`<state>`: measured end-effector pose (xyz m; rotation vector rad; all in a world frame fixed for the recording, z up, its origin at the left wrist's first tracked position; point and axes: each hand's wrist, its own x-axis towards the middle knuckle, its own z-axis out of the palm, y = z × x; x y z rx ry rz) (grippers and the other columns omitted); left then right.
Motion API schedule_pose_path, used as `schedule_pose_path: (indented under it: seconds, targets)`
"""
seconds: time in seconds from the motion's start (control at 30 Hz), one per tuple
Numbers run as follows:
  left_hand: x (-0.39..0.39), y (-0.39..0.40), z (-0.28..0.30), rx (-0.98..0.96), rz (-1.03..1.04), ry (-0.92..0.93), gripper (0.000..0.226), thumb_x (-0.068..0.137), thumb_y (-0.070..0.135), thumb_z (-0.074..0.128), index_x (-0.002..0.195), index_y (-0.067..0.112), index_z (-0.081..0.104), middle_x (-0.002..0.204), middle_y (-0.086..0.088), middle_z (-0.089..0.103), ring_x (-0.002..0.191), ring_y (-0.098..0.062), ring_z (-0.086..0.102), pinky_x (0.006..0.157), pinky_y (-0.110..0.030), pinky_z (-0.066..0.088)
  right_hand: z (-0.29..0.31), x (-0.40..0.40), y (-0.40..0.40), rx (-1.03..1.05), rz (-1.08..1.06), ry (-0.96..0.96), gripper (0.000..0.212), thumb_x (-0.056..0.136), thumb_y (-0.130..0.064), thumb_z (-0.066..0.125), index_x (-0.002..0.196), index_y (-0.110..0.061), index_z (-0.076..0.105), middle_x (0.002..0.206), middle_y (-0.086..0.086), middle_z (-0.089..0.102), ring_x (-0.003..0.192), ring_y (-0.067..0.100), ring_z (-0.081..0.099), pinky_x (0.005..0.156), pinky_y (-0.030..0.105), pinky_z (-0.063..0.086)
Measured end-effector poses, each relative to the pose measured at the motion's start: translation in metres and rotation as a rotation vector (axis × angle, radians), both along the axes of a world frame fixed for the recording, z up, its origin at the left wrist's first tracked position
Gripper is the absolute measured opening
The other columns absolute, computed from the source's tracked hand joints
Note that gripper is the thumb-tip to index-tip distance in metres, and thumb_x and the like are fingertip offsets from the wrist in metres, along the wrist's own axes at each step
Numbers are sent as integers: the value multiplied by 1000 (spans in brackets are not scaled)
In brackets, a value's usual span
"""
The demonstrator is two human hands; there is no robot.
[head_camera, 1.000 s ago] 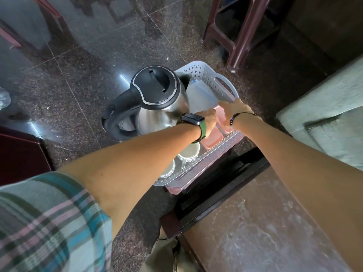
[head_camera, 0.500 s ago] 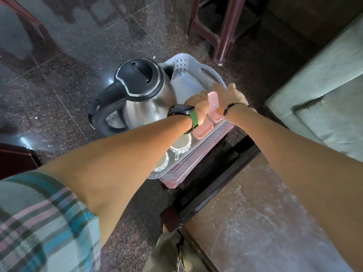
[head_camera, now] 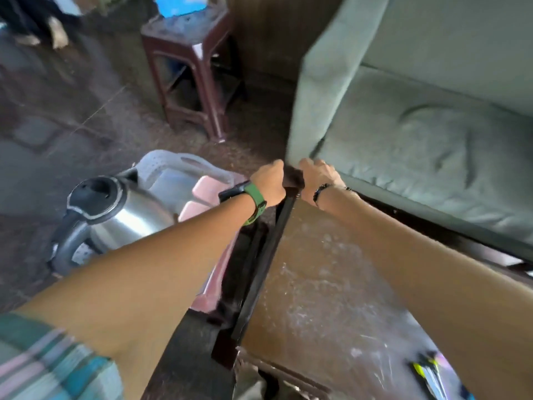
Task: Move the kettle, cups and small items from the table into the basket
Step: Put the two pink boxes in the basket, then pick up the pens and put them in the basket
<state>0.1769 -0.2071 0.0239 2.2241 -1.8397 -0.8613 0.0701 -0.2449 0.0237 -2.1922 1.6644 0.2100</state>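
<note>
Seen from the head camera, which is smeared by motion, both bare forearms reach forward over the far corner of a brown, scuffed wooden table (head_camera: pixel 323 284) with a dark raised edge. The left hand (head_camera: pixel 269 183), wearing a black watch on a green strap (head_camera: pixel 255 202), is curled into a fist at that corner, and the right hand (head_camera: pixel 317 177), with a dark beaded bracelet (head_camera: pixel 323 190) at the wrist, is curled just beside it. Between the two fists sits a small dark shape (head_camera: pixel 292 177) that both seem to be gripping (the blur makes it impossible to say whether it is the table's corner or a separate item, so what either hand holds cannot be told).

To the left of the table, lower down on the speckled dark stone floor (head_camera: pixel 57 145), stands the white perforated plastic basket (head_camera: pixel 161 166). The shiny steel electric kettle with a black lid and grey handle (head_camera: pixel 115 215) stands upright in its near-left part. Pale pink rounded items (head_camera: pixel 202 189) lie in the basket beside the kettle, partly hidden by the left forearm.

A maroon plastic stool (head_camera: pixel 190 70) stands beyond the basket, and a grey-green fabric sofa (head_camera: pixel 427 116) fills the right side, just beside the table. At the table's near right corner lies a small black and yellow-green object (head_camera: pixel 427 373), too blurred to name. A plaid sleeve (head_camera: pixel 43 362) shows at the lower left.
</note>
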Motion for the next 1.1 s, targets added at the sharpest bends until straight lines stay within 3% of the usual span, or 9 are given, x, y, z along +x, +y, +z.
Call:
schedule_pose_path:
  seconds: [0.23,0.43,0.53,0.67,0.73,0.9,1.1]
  targets:
    - [-126,12,9,-48,-177,-9,49,84,0,45,132,4,39,133,-23,49,121,-36,49,99,-39,44,-1,-142,30,5,-228,-38,46,83,-7,56,128,-4,44,129,20,47,122,38,47,94,40,45]
    - [-240,46,-40,20,-182,84,50,83,0,47,132,9,44,136,-16,52,127,-31,48,105,-33,40,-18,-279,86,-1,-432,-19,44,89,-9,46,132,-2,46,134,20,52,127,33,48,100,33,41]
    - [-291,74,-68,98,-196,155,48,82,0,47,130,9,47,135,-14,53,126,-30,48,107,-33,39,-36,-341,120,28,-486,41,37,92,-12,43,126,0,52,132,18,56,124,33,52,98,35,43]
    - [-342,107,-98,188,-228,163,49,84,2,46,132,12,46,136,-8,52,125,-27,47,105,-31,39,-64,-408,170,112,-610,84,39,96,-17,43,132,-2,48,136,17,51,127,31,48,98,32,42]
    - [-358,121,-108,235,-248,166,49,84,1,45,132,13,45,137,-8,51,126,-26,47,106,-32,40,-79,-432,187,168,-729,55,40,91,-15,51,129,-2,50,130,18,55,121,33,52,92,32,45]
    - [-388,151,-132,354,-251,191,49,82,2,49,129,14,47,134,-8,53,122,-25,50,105,-36,42,-109,-468,218,254,-882,16,45,90,-7,45,134,-3,42,128,18,55,118,32,53,90,33,47]
    - [-410,188,-162,457,-29,220,42,86,14,59,125,3,48,130,-12,53,118,-28,52,95,-32,42,-147,-471,224,359,-1003,-92,37,91,-17,50,126,-4,49,122,13,59,93,27,54,73,27,41]
